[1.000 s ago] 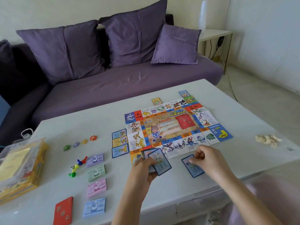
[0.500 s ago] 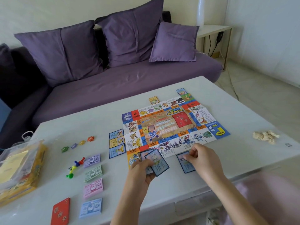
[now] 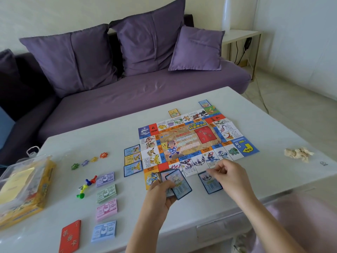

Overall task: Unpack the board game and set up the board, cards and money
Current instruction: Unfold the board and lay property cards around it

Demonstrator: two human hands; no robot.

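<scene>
The colourful game board (image 3: pixel 191 141) lies unfolded in the middle of the white table (image 3: pixel 182 216). My left hand (image 3: pixel 160 196) grips a fan of blue-bordered cards (image 3: pixel 179 186) over the board's near left corner. My right hand (image 3: pixel 230 178) pinches the top corner of one blue card (image 3: pixel 209 184) that lies flat on the table just below the board's near edge. Three cards (image 3: pixel 132 160) sit in a column against the board's left edge. Four money stacks, purple (image 3: pixel 105 178), green (image 3: pixel 107 193), pink (image 3: pixel 107 209) and blue (image 3: pixel 104 230), line up to the left.
A red card deck (image 3: pixel 70 236) lies at the near left. Coloured pawns (image 3: pixel 86 185) and star tokens (image 3: pixel 89 160) sit beside the money. The yellow game box (image 3: pixel 23 190) stands at the table's left edge, crumpled paper (image 3: pixel 298 154) at the right. A purple sofa is behind.
My right hand slid the single blue card a little to the left along the board's near edge. My left hand kept holding its fan of cards in place.
</scene>
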